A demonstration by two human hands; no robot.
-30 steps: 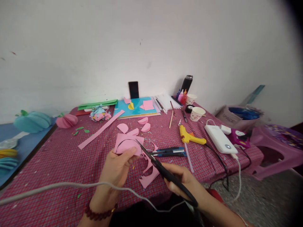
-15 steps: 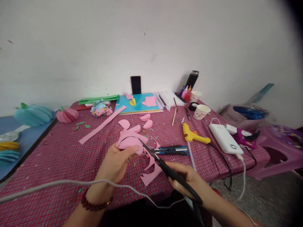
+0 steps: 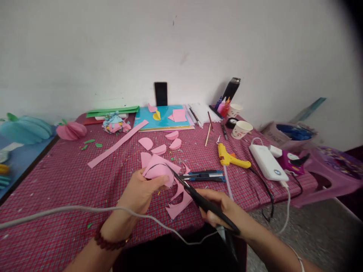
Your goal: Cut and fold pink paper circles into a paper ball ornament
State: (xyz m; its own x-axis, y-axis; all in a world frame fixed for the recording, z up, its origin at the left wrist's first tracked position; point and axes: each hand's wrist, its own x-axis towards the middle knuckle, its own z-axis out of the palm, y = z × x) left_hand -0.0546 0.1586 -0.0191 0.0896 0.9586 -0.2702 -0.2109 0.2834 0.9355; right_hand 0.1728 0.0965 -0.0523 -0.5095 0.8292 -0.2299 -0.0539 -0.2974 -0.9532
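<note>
"While the left hand pinches pink paper between thumb and fingers above the checked tablecloth, where do the scissors point?"

"Forward and left, tips at the paper, long axis slanting diagonally from lower right."

"And the right hand?"

"Fingers curled, gripping the scissors' black handle end."

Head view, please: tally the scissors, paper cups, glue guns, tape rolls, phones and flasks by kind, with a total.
Scissors, in the right hand: 1
Paper cups: 2
Glue gun: 1
Tape roll: 1
Phone: 1
Flask: 1
Total: 7
</note>
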